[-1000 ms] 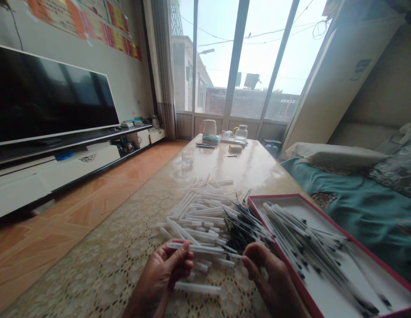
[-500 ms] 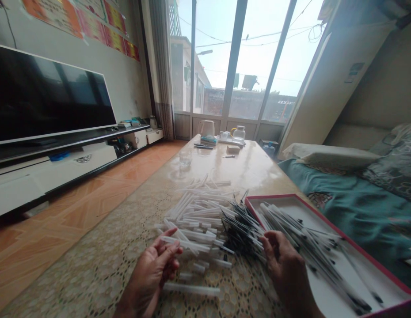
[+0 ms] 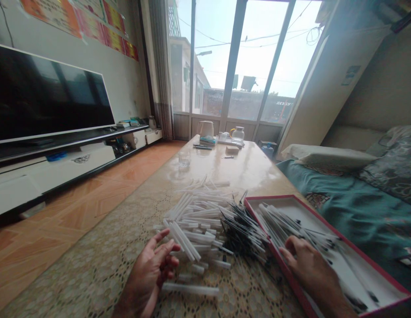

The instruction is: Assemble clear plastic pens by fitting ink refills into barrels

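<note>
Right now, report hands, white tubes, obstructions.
Left hand at the white tubes, hold unclear. Right hand over the red-rimmed tray, hold unclear. Tubes heaped; thin dark rods piled between them and tray.

Only one camera gives the view: it is worn on the head, above the near end of the counter [image 3: 248,172], and looks forward and down along it. The left hand [image 3: 152,265], at seven o'clock, and the right hand [image 3: 305,263], at about four, are close below; the window [image 3: 255,57], at twelve, is far, though the glare makes its depth somewhat uncertain.
</note>
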### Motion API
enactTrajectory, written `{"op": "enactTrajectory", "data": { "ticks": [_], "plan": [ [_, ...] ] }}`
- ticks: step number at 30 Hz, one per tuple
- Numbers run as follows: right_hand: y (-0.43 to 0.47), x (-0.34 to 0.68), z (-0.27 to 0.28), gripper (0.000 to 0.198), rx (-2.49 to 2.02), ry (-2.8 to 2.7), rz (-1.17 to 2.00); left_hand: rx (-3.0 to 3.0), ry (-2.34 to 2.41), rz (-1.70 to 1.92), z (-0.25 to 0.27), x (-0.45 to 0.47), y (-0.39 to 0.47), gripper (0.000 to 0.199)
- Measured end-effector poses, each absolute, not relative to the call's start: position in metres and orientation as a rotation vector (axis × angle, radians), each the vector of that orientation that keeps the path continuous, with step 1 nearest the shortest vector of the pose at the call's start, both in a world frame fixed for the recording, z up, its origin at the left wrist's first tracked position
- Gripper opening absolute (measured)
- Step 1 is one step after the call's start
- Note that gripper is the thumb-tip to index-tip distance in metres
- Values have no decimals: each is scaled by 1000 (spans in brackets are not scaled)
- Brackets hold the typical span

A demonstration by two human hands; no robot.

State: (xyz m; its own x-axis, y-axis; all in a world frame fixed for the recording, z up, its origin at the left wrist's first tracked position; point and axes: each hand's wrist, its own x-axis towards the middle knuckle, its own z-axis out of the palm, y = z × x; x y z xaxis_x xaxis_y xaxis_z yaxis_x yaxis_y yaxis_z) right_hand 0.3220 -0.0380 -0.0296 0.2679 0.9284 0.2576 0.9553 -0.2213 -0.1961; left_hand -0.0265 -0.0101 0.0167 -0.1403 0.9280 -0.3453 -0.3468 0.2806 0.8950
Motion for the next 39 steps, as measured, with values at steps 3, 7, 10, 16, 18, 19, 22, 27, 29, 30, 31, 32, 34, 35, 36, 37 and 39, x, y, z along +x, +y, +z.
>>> {"op": "enactTrajectory", "data": {
  "ticks": [3,7,10,16,18,19,22,27,29,30,31,32,34,35,36,37,39],
  "plan": [
    [-38,323,-27,18,-2343,-1763,-99,624,1218,1245,16,-27,-11,42],
    [-36,320,-22,20,-2400,-1753,50,617,1214,1248,15,-28,-11,41],
    [-35,321,-22,25,-2396,-1719,171,611,1205,1251,14,-29,-11,43],
    [-38,312,-16,24,-2202,-1660,37,657,1186,1270,13,-29,-11,48],
    [-39,304,-9,25,-2122,-1624,-38,676,1170,1266,11,-28,-9,48],
    [-40,299,-6,25,-2061,-1612,-56,677,1168,1263,10,-28,-9,47],
    [-42,278,0,24,-1815,-1648,48,681,1188,1278,8,-27,-7,44],
    [-51,233,-2,17,-1470,-1894,204,1110,1277,1342,6,-25,-14,24],
    [-54,218,-3,18,-1388,-2037,262,1517,1319,1385,5,-24,-19,18],
    [-54,213,-3,19,-1353,-2091,277,1738,1311,1376,4,-23,-22,19],
    [-55,209,-2,19,-1324,-2128,281,1940,1279,1331,4,-23,-24,23],
    [-55,208,-2,19,-1304,-2149,287,2100,1234,1247,4,-22,-26,25],
    [-54,208,0,20,-1293,-2166,316,2276,1177,1038,4,-21,-29,25],
    [-54,210,1,20,-1291,-2183,331,2322,1172,942,4,-20,-30,22],
    [-54,211,1,19,-1294,-2209,330,2361,1175,861,5,-19,-31,20],
    [-54,213,2,17,-1295,-2239,305,2406,1179,792,5,-18,-32,17],
    [-54,212,2,10,-1299,-2328,210,2527,1176,664,6,-14,-33,13]
  ]
}}
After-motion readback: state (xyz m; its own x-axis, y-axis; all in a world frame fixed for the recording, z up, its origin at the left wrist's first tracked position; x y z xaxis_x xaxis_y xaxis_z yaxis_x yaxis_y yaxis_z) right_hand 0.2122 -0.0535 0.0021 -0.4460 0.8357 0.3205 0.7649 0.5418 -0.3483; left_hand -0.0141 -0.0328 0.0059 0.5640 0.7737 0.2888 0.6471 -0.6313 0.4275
